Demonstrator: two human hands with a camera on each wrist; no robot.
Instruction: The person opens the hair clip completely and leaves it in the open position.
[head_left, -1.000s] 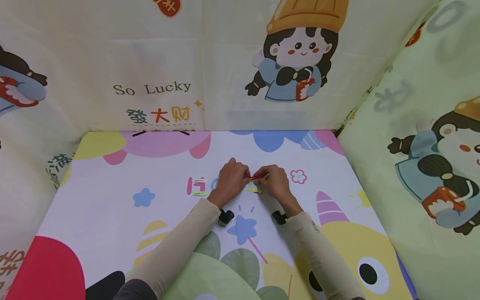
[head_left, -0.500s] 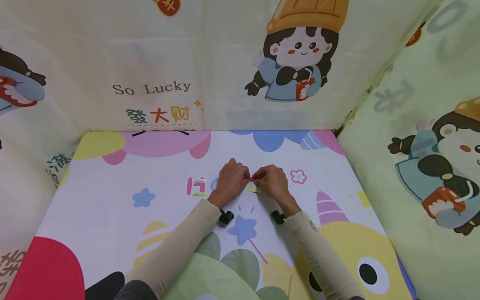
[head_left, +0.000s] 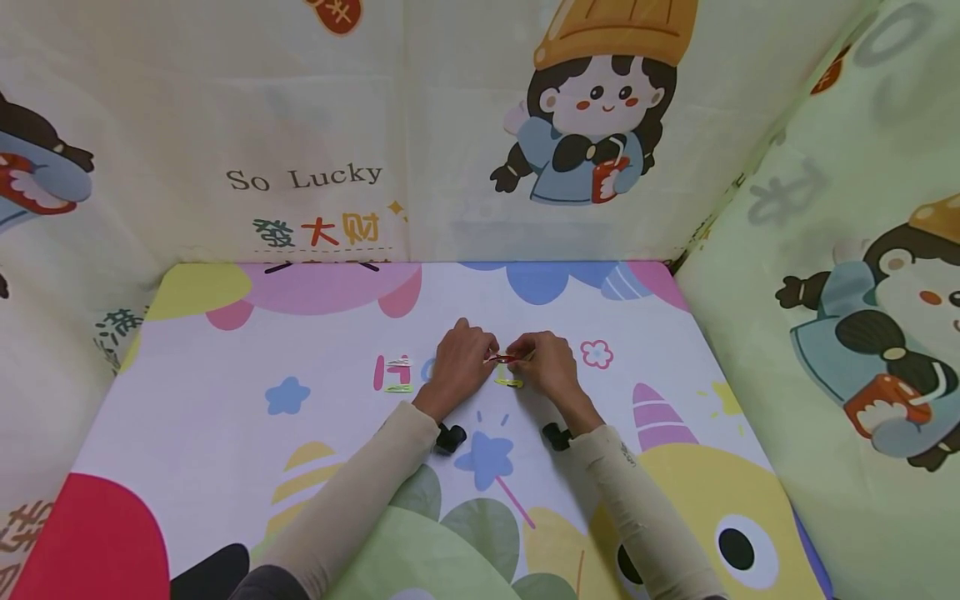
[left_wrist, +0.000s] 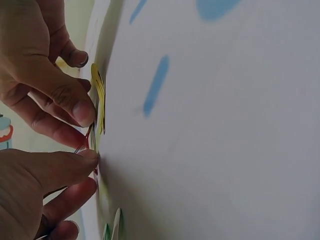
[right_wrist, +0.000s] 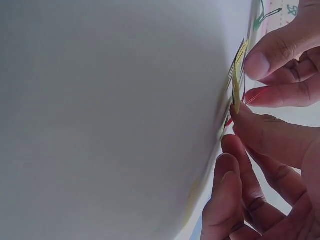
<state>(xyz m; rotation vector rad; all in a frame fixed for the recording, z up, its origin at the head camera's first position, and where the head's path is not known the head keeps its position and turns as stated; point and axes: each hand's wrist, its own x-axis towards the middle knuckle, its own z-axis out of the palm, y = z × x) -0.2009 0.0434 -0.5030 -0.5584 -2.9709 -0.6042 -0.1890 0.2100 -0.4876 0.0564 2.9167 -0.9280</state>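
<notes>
A red snap hair clip (head_left: 503,359) spans the small gap between the two hands over the table. My left hand (head_left: 462,358) pinches its left end between thumb and fingers. At the other end, my right hand (head_left: 550,363) pinches it with thumb and fingertips; the fingers cover much of the clip. In the left wrist view the clip's thin red and metal strips (left_wrist: 88,139) stand apart near the fingertips. A yellow snap hair clip (head_left: 509,383) lies just in front of the hands, and it overlaps the fingers in the right wrist view.
Left of the hands, a light green clip (head_left: 399,387) and a whitish clip (head_left: 399,362) lie on the printed white tabletop (head_left: 330,433). Cartoon-printed cloth walls (head_left: 465,125) rise behind and beside the table. A black object (head_left: 210,573) sits at the front left.
Both hands stay almost in place. The red clip has tilted slightly, and more of it shows between the fingertips as the left hand shifts a little left.
</notes>
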